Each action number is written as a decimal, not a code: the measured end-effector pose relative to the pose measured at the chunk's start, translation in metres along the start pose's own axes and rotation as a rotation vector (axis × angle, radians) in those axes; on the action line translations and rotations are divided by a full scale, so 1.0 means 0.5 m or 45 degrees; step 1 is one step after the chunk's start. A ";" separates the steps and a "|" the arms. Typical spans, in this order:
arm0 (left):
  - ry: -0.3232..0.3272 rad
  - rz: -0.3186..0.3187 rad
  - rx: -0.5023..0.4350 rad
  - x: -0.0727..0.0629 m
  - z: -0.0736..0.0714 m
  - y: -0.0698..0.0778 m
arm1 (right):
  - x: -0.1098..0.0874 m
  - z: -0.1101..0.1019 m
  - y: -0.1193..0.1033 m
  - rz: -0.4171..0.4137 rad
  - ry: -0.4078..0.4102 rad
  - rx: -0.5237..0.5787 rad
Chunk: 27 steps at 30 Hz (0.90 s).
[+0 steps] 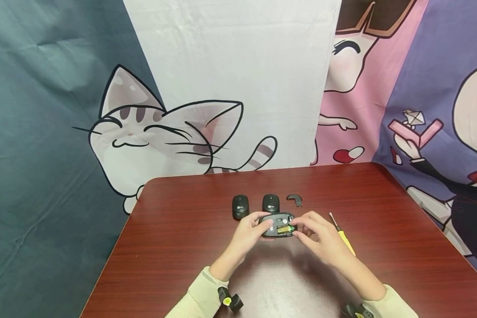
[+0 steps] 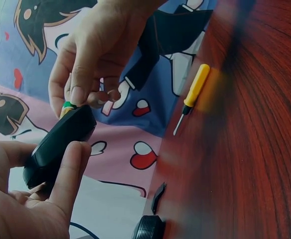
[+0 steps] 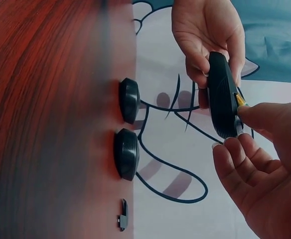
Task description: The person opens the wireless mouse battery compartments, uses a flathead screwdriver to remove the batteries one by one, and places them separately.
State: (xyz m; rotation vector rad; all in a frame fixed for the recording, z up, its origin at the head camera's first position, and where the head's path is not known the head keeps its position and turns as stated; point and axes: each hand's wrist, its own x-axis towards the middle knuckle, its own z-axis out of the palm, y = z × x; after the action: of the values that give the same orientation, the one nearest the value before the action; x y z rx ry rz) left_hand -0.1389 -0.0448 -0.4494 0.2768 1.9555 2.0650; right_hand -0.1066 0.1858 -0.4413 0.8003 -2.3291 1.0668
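Observation:
My left hand grips a black computer mouse by one end, above the table, its underside turned up toward the head camera. A gold-and-green battery lies in the mouse's uncovered compartment, its green end toward my right hand. In the right wrist view, the right thumb presses at the battery, while the other fingertips sit right at the mouse's end. The left wrist view shows the battery's green end jutting past the mouse shell under that thumb.
Two more black mice stand behind the held one. A small curved black cover lies to their right. Further right is a screwdriver with a yellow handle. The brown wooden table ends at a printed cloth backdrop.

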 end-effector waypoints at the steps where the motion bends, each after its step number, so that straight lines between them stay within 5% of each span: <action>1: -0.007 0.002 -0.001 0.000 0.000 -0.001 | 0.000 0.000 0.000 -0.002 0.001 -0.007; 27: -0.011 0.000 -0.031 0.010 0.011 -0.010 | -0.002 -0.013 0.016 -0.077 -0.011 -0.054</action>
State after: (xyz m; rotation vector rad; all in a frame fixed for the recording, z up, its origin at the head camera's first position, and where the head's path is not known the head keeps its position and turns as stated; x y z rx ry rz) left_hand -0.1416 -0.0376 -0.4544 0.2805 1.9238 2.0827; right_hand -0.1101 0.1955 -0.4424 0.8547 -2.3114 0.9870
